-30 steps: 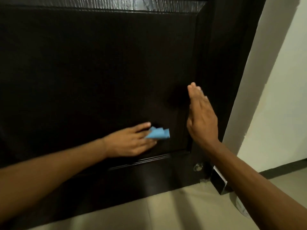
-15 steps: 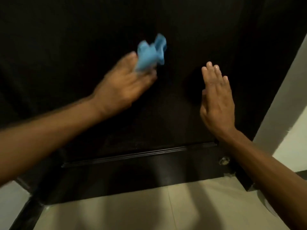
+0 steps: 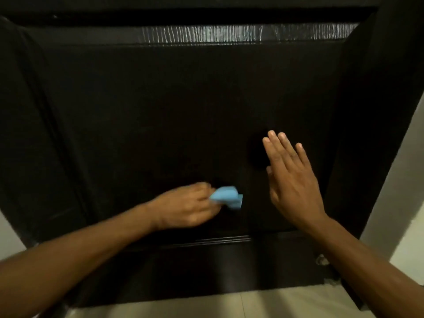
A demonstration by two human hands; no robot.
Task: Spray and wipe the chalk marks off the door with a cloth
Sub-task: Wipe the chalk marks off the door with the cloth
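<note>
Left hand [image 3: 188, 206] has a tight grip on the blue cloth [image 3: 227, 196], pressing it low on the dark door [image 3: 183, 106]; right hand [image 3: 291, 180] flat, fingers straight.

- Two bare forearms are seen, with no sleeve reaching as far as either wrist.
- The left hand [image 3: 187, 206] is ungloved; it is slightly blurred.
- The right hand [image 3: 292, 182] is ungloved too, its short, pale fingernails shown at the fingertips [image 3: 272, 133].
</note>
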